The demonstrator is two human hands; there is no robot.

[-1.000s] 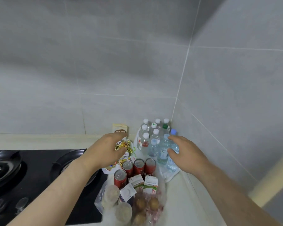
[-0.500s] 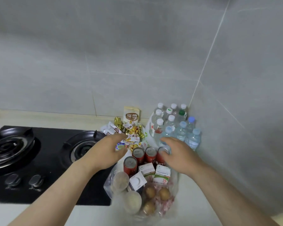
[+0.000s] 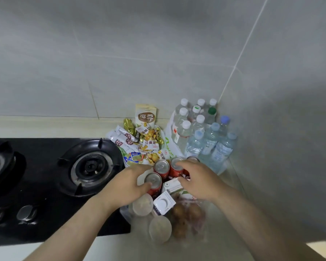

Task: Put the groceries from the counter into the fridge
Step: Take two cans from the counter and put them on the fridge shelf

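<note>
- Groceries, clustered in the far right corner of the table [image 3: 45, 125], beside a black gas stove [image 3: 51, 178].
- Red cans [image 3: 161, 167]: four, upright, silver tops, in the middle of the cluster.
- Water bottles [image 3: 201, 132]: clear, white, blue and green caps, packed against the corner walls, far right.
- Snack packets [image 3: 139, 144]: a loose pile, yellow and white, far left of the cans; a beige pouch [image 3: 146, 115] stands behind.
- Small cartons [image 3: 165, 202], round lidded cups [image 3: 142, 204] and brown fruit in a clear bag [image 3: 184, 211]: nearest.
- Change since half a second earlier: both hands have drawn nearer, from the snacks and bottles onto the cans.
- Left hand [image 3: 128, 183]: fingers half curled around the nearest can, thumb touching its rim; not lifted.
- Right hand [image 3: 199, 179]: fingers bent over the far cans' tops; grip cannot be told.
</note>
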